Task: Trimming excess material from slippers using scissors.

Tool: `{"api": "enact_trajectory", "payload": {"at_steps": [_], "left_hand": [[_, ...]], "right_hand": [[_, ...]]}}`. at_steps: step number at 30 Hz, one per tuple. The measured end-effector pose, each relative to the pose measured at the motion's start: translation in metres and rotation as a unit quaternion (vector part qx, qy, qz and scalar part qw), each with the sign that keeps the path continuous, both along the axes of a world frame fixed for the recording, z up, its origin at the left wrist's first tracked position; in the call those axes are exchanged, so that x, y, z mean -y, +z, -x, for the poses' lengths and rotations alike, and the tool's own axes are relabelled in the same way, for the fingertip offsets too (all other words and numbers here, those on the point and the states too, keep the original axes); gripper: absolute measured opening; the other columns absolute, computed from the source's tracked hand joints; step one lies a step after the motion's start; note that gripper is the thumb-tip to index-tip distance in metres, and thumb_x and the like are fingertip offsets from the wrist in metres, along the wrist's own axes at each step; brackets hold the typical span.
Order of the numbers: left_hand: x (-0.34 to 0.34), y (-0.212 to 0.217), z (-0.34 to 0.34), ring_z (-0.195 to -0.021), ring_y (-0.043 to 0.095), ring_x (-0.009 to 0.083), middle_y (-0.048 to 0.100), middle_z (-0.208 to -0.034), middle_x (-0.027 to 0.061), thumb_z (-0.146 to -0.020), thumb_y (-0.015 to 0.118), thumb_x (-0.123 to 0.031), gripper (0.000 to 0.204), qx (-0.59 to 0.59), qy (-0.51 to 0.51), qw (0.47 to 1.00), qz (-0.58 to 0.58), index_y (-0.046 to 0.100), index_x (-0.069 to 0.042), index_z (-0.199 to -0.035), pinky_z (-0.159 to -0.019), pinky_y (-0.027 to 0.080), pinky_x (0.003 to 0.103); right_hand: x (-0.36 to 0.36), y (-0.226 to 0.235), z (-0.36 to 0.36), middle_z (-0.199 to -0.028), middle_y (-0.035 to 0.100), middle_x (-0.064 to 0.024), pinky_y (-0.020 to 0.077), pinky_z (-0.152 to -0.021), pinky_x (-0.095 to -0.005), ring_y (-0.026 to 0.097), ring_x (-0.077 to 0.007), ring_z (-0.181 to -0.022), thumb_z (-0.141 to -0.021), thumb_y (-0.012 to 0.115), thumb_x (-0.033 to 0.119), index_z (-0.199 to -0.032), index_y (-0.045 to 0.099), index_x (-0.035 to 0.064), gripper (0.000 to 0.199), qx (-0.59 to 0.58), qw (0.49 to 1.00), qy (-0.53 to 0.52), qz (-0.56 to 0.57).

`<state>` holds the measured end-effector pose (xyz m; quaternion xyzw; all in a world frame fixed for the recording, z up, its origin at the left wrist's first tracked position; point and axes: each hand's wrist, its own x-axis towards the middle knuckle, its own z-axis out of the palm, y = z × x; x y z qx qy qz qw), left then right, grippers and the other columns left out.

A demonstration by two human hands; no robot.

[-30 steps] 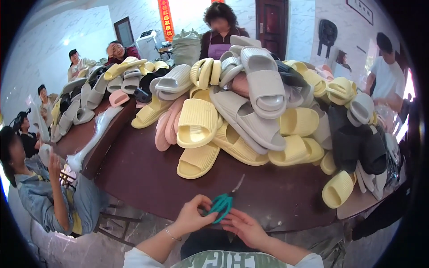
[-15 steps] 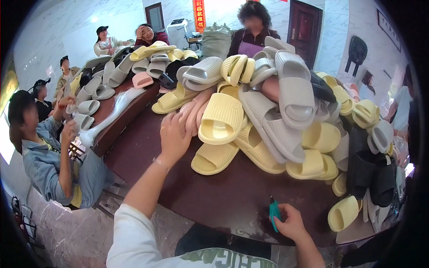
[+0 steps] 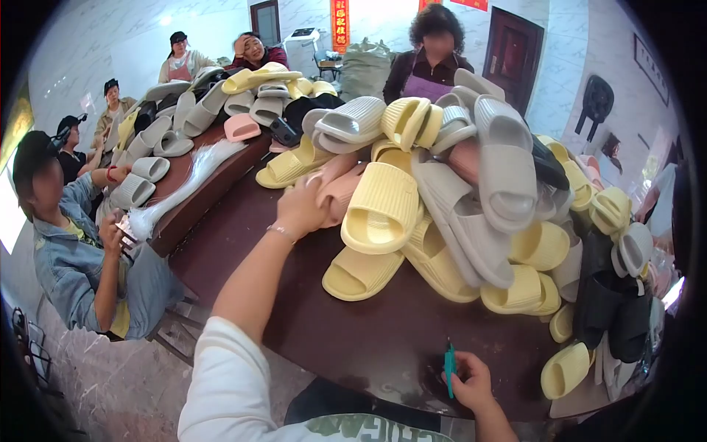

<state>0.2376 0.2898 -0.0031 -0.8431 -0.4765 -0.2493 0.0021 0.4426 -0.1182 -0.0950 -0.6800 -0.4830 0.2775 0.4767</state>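
My left hand point(image 3: 302, 210) reaches forward across the dark brown table point(image 3: 383, 331) and closes on a pink slipper point(image 3: 340, 186) at the left foot of the big slipper pile. A pale yellow slipper point(image 3: 381, 208) leans against the pink one, and another yellow slipper point(image 3: 359, 272) lies flat on the table below it. My right hand point(image 3: 471, 379) stays near the table's front edge, holding small teal scissors point(image 3: 449, 365) upright.
The pile holds several grey slippers point(image 3: 501, 166), yellow ones and black ones point(image 3: 615, 313) at the right. A second table point(image 3: 199, 180) at the left carries more slippers and a white strand bundle point(image 3: 188, 184). Several people sit or stand around; one seated person point(image 3: 70, 243) is close on my left.
My left hand left the scissors, reached out to the pile and took hold of the pink slipper. My right hand moved right along the front edge with the scissors.
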Motion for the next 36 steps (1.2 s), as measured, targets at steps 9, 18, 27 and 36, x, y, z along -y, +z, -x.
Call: {"api": "enact_trajectory", "payload": {"at_steps": [9, 18, 27, 36], "left_hand": [[0.095, -0.018, 0.119, -0.107, 0.049, 0.0398, 0.051, -0.122, 0.0173, -0.063, 0.068, -0.013, 0.05, -0.033, -0.043, 0.971, -0.233, 0.059, -0.01, -0.112, -0.082, 0.046, 0.043], [0.142, -0.036, 0.159, -0.111, 0.048, 0.0399, 0.05, -0.124, 0.0169, -0.059, 0.067, -0.004, 0.049, -0.054, -0.039, 0.974, -0.217, 0.061, -0.004, -0.108, -0.093, 0.041, 0.046], [0.208, -0.052, 0.146, -0.106, 0.051, 0.0345, 0.056, -0.116, 0.0135, -0.065, 0.071, -0.012, 0.041, 0.058, -0.052, 0.977, -0.201, 0.061, -0.003, -0.103, -0.087, 0.042, 0.044], [0.242, -0.066, 0.146, -0.112, 0.048, 0.0361, 0.054, -0.115, 0.0157, -0.066, 0.08, -0.029, 0.052, 0.011, -0.166, 0.97, -0.178, 0.058, -0.006, -0.107, -0.092, 0.041, 0.044]], "right_hand": [[0.003, 0.012, -0.011, -0.086, 0.063, -0.007, 0.0481, -0.064, -0.0283, 0.061, -0.0165, -0.077, -0.068, 0.069, 0.002, -0.101, 0.056, 0.0026, 0.035, 0.066, 0.997, -0.021, 0.02], [0.0, 0.054, -0.022, -0.092, 0.058, -0.0171, 0.047, -0.074, -0.0424, 0.056, -0.038, -0.083, -0.067, 0.073, 0.01, -0.102, 0.054, 0.0014, 0.041, 0.427, 0.9, -0.054, 0.077], [-0.08, 0.042, 0.073, -0.13, 0.046, -0.0154, 0.0429, -0.094, -0.0338, 0.047, -0.0217, -0.116, -0.084, 0.062, 0.006, -0.138, 0.028, 0.0058, 0.064, -0.218, 0.951, 0.201, 0.089], [-0.187, 0.045, 0.169, -0.133, 0.04, -0.0181, 0.0419, -0.096, -0.0362, 0.042, -0.0243, -0.121, -0.08, 0.069, 0.012, -0.141, 0.014, 0.002, 0.083, -0.441, 0.889, 0.121, 0.023]]}}
